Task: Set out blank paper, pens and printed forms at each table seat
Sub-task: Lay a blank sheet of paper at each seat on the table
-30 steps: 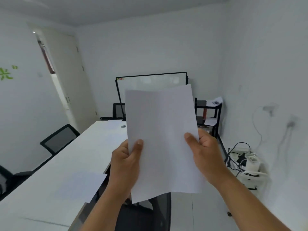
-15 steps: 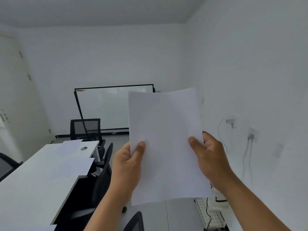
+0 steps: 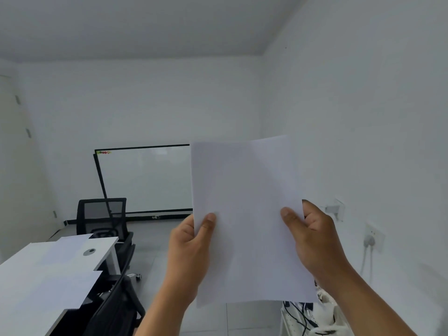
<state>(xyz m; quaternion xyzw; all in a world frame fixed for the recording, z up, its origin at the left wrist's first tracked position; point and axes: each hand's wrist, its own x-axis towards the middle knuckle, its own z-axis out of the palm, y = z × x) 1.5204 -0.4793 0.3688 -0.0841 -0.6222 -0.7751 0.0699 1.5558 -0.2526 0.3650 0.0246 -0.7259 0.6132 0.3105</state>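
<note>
A stack of blank white paper [image 3: 247, 214] is held upright in front of me at chest height. My left hand [image 3: 191, 253] grips its left edge, thumb on the front. On the right edge sits my right hand [image 3: 315, 241], thumb also on the front. The long white table [image 3: 29, 267] lies at the lower left. One sheet of paper [image 3: 70, 241] rests at the table's far end and another sheet [image 3: 72, 287] overhangs its right edge. No pens or printed forms show.
A black mesh chair [image 3: 103, 217] stands at the table's far end and another black chair [image 3: 118, 297] is tucked at its right side. A whiteboard [image 3: 145, 180] leans on the back wall. Cables and a white device [image 3: 312, 318] lie on the floor by the right wall.
My view has swung right and up across the room: the table has slid to the lower left. Both hands have kept their hold on the paper.
</note>
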